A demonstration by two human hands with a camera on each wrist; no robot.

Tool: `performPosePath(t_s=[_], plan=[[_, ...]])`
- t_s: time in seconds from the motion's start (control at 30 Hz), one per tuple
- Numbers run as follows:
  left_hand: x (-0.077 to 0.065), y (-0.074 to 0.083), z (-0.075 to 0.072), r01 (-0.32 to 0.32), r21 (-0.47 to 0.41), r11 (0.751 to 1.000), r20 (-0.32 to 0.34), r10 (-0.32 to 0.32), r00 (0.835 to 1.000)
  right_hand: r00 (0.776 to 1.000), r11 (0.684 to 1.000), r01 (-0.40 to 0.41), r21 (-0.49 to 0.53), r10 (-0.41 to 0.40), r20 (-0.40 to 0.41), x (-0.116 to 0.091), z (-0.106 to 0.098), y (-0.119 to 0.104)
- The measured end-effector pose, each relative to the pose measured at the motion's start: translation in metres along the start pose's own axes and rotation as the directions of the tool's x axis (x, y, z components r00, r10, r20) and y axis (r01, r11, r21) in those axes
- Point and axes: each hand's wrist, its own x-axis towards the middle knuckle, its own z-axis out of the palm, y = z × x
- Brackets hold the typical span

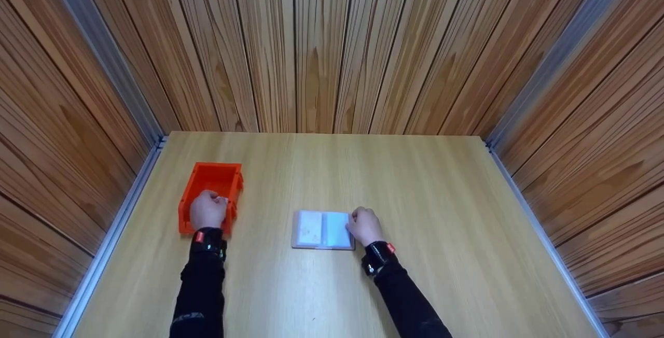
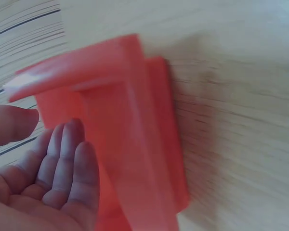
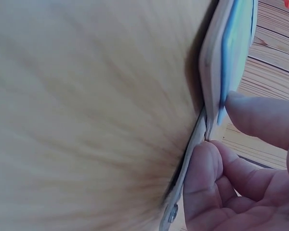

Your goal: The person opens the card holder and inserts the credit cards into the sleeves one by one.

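An orange plastic bin (image 1: 216, 173) stands at the left of the table. My left hand (image 1: 207, 210) is over its near part. In the left wrist view the fingers (image 2: 67, 168) curl loosely beside the red-looking bin wall (image 2: 135, 144), thumb apart, and nothing shows between them. An open card holder (image 1: 310, 228) with clear, bluish sleeves lies mid-table. At its right edge is my right hand (image 1: 365, 225), pinching it there. Up close, the thumb touches the sleeves (image 3: 233, 53) and the fingers grip the cover edge beside a strap with a metal snap (image 3: 173, 213).
Light wood table top (image 1: 441, 198) surrounds both things. Wood-plank walls (image 1: 321, 47) rise behind and at both sides, with metal rails (image 1: 544, 234) along the table's side edges.
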Motion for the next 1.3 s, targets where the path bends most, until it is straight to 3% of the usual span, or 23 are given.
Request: performPosePath(t_s=[0.23, 0.47, 0.77, 0.97, 1.3], plan=[[0.005, -0.007, 0.002, 0.010, 0.076, 0.997, 0.023, -0.012, 1.000, 1.000, 1.000, -0.009, 0.001, 0.009, 0.014, -0.001, 0.001, 0.000], [0.010, -0.017, 0.002, -0.044, 0.116, 0.992, 0.022, 0.042, 0.999, 0.999, 0.999, 0.033, -0.002, -0.033, -0.014, -0.002, 0.000, 0.001], [0.015, -0.018, 0.003, -0.036, 0.232, 0.972, 0.065, 0.021, 0.998, 1.000, 1.000, 0.025, 0.001, -0.025, -0.011, -0.003, -0.001, 0.001], [0.014, -0.019, 0.002, -0.047, 0.254, 0.966, 0.099, 0.022, 0.995, 1.000, 1.000, 0.024, 0.002, -0.024, -0.013, -0.002, 0.000, 0.001], [0.018, -0.025, 0.006, -0.072, 0.278, 0.958, 0.102, 0.045, 0.994, 1.000, 1.000, 0.019, -0.018, -0.019, -0.004, -0.002, 0.000, 0.002]])
